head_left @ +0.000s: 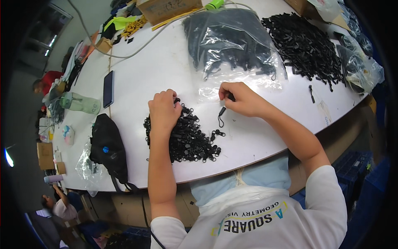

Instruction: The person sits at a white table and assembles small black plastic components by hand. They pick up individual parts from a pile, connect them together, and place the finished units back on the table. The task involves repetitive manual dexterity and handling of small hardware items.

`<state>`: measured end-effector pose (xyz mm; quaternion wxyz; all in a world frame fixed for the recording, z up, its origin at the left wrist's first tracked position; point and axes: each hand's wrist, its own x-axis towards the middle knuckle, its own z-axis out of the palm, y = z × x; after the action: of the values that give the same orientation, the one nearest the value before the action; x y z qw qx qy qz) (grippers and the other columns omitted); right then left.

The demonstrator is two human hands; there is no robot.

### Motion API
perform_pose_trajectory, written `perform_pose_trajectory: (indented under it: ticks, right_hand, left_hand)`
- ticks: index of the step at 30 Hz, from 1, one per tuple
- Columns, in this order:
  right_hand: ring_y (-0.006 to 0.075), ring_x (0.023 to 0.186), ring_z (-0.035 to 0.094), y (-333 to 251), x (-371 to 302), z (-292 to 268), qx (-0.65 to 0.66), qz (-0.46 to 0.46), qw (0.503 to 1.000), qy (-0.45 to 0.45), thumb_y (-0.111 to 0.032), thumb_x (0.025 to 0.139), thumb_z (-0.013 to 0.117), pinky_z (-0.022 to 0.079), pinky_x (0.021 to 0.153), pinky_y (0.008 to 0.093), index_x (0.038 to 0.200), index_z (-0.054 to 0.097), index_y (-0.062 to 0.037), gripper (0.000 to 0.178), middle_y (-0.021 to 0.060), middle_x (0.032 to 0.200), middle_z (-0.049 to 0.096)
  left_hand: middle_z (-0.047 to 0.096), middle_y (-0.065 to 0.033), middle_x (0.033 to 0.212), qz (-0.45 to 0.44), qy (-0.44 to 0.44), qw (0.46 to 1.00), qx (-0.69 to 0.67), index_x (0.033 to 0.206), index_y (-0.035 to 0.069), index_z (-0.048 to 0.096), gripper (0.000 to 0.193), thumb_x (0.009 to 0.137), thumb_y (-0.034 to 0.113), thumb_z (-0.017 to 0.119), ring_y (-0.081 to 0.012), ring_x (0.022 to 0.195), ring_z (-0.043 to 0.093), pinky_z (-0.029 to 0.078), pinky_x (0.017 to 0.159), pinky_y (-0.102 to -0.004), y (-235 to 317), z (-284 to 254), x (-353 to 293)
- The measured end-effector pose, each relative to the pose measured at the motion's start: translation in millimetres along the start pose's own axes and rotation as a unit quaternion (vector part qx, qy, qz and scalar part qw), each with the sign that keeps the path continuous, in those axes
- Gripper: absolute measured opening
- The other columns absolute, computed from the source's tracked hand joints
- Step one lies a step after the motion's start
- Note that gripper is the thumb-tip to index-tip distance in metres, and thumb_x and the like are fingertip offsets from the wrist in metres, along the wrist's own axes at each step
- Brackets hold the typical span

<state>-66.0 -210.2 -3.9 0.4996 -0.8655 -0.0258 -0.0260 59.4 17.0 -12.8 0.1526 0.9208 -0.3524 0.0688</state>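
Note:
A heap of small black zipper sliders (186, 141) lies on the white table in front of me. My left hand (163, 111) is over the heap's far edge, its fingers pinched on a small black zipper slider (177, 100). To the right, my right hand (243, 99) is closed on a black piece (231, 96), mostly hidden by the fingers. Just below those fingers shows a black zipper pull with a cord loop (221, 117); whether it hangs from the hand or lies on the table I cannot tell. A few sliders (217, 133) lie loose beside the heap.
Beyond my right hand lies a clear plastic bag (232, 41) of black pulls. A large pile of black pulls (306, 45) sits at the far right. Leftward are a phone (108, 89), a green bottle (81, 103) and a black pouch (108, 145). Other people sit far left.

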Motion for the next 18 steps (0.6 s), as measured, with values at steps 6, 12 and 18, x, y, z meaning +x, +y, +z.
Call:
perform_pose_trajectory:
  ticks: [6,12,18]
  right_hand:
    - [0.0326,0.081,0.059,7.8,2.1,2.3,-0.108,-0.076,0.99,-0.048,-0.006,0.083,0.059,0.047,0.072,0.0383,0.086,0.061,0.0023,0.009,0.016,0.084,0.062]
    - [0.0313,0.077,0.06,9.6,3.5,-6.1,-0.065,-0.104,0.989,-0.083,-0.006,0.083,0.061,0.047,0.07,0.0375,0.087,0.065,0.0012,0.009,0.0154,0.082,0.063]
    - [0.0292,0.068,0.061,12.0,4.8,-4.1,-0.073,-0.121,0.988,-0.067,-0.014,0.087,0.058,0.047,0.065,0.0367,0.092,0.066,0.0004,0.017,0.0147,0.076,0.065]
  left_hand:
    - [0.059,-0.0092,0.075,-0.011,0.033,0.995,-0.093,0.09,0.002,0.06,0.021,0.069,0.002,0.063,-0.0266,0.077,0.057,0.046,0.071,-0.0381,6.7,-2.5,0.2]
    - [0.058,-0.0104,0.08,0.031,0.037,0.988,-0.146,0.089,0.002,0.058,0.018,0.073,-0.002,0.064,-0.029,0.082,0.054,0.045,0.073,-0.0397,12.1,-7.0,-1.1]
    - [0.057,-0.0117,0.086,0.064,0.057,0.98,-0.182,0.088,0.002,0.058,0.014,0.076,-0.005,0.061,-0.0294,0.086,0.054,0.045,0.075,-0.0395,22.2,-11.8,-0.4]
